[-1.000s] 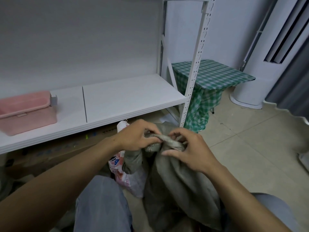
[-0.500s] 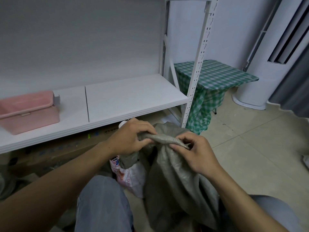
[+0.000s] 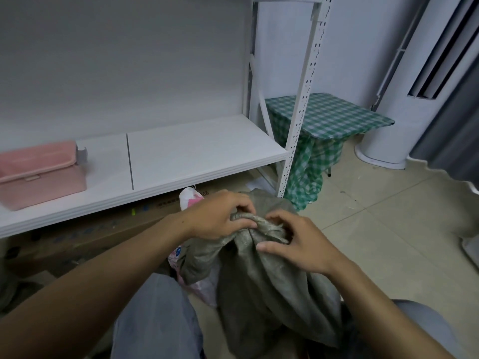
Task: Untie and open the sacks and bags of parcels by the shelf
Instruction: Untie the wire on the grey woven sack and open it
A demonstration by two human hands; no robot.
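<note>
a grey woven sack (image 3: pixel 272 294) is seen standing on the tiled floor (image 3: pixel 388 242) between the person's knees, near the right end of a white shelf (image 3: pixel 202 156). its neck (image 3: pixel 259 224) is twisted into a tight roll at the top. the left end of that roll is gripped by the left hand (image 3: pixel 220 218), whose fingers are curled over it with the thumb pressed underneath. the right part of the roll is held by the right hand (image 3: pixel 298 247), fingers bent into the folds and the thumb laid flat against the cloth below. the two hands are almost touching. a pink and white plastic bag (image 3: pixel 190 200) is wedged just left of the sack, partly hidden by the left wrist. a flat cardboard box (image 3: pixel 90 229) is lying under the shelf. a pink box (image 3: pixel 39 172) is set on the shelf board at the far left. a small table draped in green checked cloth (image 3: pixel 329 115) is placed beyond the shelf post, to the right.
</note>
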